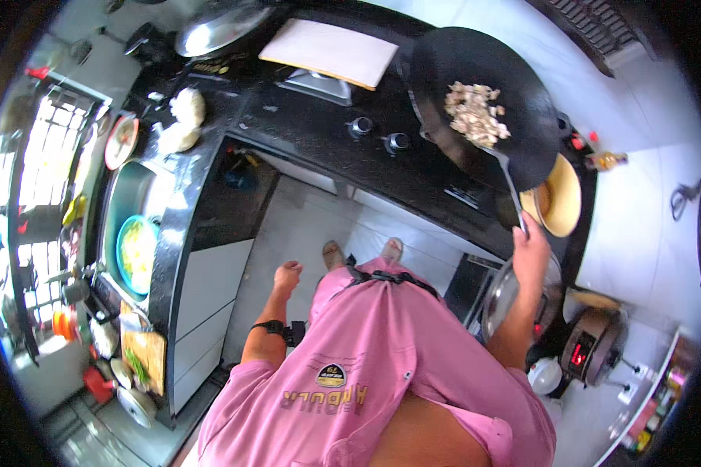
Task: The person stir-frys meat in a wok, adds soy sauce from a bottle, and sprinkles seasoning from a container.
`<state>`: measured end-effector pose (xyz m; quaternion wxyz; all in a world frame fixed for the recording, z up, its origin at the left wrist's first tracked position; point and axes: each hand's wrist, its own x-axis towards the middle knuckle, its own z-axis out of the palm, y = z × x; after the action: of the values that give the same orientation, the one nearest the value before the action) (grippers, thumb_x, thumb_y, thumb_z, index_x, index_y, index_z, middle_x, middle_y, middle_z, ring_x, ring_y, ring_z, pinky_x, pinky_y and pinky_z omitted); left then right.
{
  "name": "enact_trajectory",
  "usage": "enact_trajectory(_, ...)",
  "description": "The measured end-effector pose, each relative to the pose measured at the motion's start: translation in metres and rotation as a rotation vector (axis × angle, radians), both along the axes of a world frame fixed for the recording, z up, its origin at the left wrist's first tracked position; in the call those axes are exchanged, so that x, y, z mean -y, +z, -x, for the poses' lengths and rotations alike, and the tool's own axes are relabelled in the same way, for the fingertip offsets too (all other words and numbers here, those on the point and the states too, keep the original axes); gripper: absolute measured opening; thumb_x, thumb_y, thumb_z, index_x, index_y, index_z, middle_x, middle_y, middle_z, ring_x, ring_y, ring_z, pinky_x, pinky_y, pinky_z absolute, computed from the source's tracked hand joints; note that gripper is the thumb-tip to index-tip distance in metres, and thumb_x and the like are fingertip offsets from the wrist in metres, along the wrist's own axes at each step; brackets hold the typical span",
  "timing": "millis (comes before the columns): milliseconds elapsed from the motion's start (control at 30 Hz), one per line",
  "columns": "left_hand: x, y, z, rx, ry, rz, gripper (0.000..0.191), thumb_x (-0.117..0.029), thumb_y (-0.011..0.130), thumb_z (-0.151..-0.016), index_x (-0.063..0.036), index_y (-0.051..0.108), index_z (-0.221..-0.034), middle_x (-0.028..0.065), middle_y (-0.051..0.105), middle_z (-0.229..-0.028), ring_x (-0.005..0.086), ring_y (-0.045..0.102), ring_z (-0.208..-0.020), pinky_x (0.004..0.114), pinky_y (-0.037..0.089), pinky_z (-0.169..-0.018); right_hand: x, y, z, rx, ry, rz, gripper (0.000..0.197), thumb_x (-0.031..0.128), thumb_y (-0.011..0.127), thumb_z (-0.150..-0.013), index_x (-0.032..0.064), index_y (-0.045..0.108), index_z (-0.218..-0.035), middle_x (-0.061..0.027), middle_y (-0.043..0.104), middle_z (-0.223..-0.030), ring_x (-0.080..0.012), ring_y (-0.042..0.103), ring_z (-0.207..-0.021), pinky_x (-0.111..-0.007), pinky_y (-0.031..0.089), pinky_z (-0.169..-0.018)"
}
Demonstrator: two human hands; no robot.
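My right hand (pixel 530 250) grips the handle of a metal spatula (pixel 509 178). The spatula's head meets the lower edge of a heap of chopped, pale brown food pieces (pixel 476 114), perhaps meat, lying in a large black wok (pixel 520 87) on the stove. My left hand (pixel 288 275) hangs over the floor beside my body, fingers curled, with nothing visible in it. Just right of the wok stands a yellow bowl (pixel 565 195) with something brown inside.
A board-like cover (pixel 330 49) lies over the other burner. At left, a sink (pixel 114 192) holds a blue basin (pixel 121 257) of greens, near a wooden cutting board (pixel 158 356) with a knife. A metal lid (pixel 499 292) and a rice cooker (pixel 593 344) stand at right.
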<state>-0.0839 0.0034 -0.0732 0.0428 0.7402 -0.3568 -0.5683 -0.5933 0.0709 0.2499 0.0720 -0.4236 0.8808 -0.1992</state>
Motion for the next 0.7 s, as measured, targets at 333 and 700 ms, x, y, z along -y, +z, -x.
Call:
enact_trajectory(333, 0.012, 0.015, 0.005, -0.020, -0.030, 0.024, 0.042, -0.029, 0.065, -0.086, -0.0048, 0.064, -0.120, 0.0026, 0.063, -0.075, 0.0121, 0.056, -0.056, 0.028, 0.044, -0.049, 0.000, 0.000, -0.004, -0.026, -0.044, 0.027, 0.035, 0.016, 0.063, -0.089, 0.0110, 0.062, -0.124, -0.0215, 0.066, -0.105, -0.0389, 0.064, -0.096, -0.044, 0.050, -0.083)
enact_trajectory(700, 0.014, 0.016, 0.003, 0.010, -0.047, 0.018, 0.043, -0.028, 0.065, -0.087, -0.0047, 0.063, -0.122, 0.0049, 0.066, -0.084, 0.0136, 0.059, -0.062, 0.029, 0.047, -0.051, -0.005, 0.025, -0.003, -0.075, -0.022, 0.020, 0.034, 0.017, 0.064, -0.089, 0.0119, 0.064, -0.122, -0.0185, 0.067, -0.099, -0.0374, 0.064, -0.090, -0.045, 0.051, -0.079)
